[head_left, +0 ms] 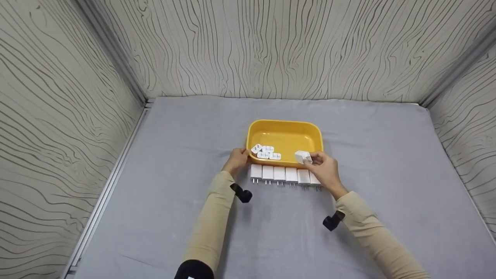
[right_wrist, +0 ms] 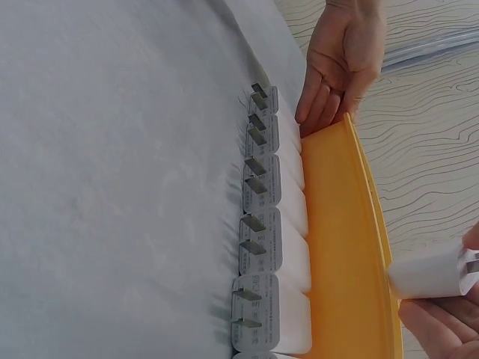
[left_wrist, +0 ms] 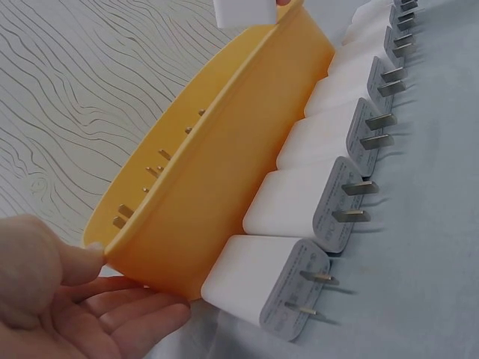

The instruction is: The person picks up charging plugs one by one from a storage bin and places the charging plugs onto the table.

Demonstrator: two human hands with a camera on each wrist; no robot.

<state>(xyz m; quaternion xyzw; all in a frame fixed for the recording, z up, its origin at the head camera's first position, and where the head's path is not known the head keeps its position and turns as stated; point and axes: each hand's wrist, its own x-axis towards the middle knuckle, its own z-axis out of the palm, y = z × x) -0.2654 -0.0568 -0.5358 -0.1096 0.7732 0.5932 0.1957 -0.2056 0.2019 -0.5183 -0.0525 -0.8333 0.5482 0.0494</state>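
Pinching: right hand [head_left: 326,170], at 4 o'clock of the yellow tray [head_left: 288,140], taking the patterned far wall [head_left: 255,50] as 12; thumb and fingers close on one white plug [head_left: 303,157].
Held plug: raised at the tray's near rim, toward 4 o'clock, its prongs turned to that same side.
Steadying: left hand [head_left: 235,161] at 8 o'clock, thumb on the rim, the other fingers pressed together at the outer wall.
Step in hand: seems to be passing a single plug across the tray's edge; which way it travels, I cannot tell.
Next move: probably calls for a firm pinch and clearance over the rim.
Loose plugs [head_left: 275,156]: four inside the tray at 8 o'clock, prongs up, one askew.
Plug row [left_wrist: 288,198]: six visible side by side at 6 o'clock, prongs toward the person.
Plug shape: smooth, round-edged blocks, grey printed ends, flat metal prongs.
Tray material: shiny, apparently plastic, with rounded corners.
Cloth [head_left: 174,193]: pale grey, matte, lightly creased.
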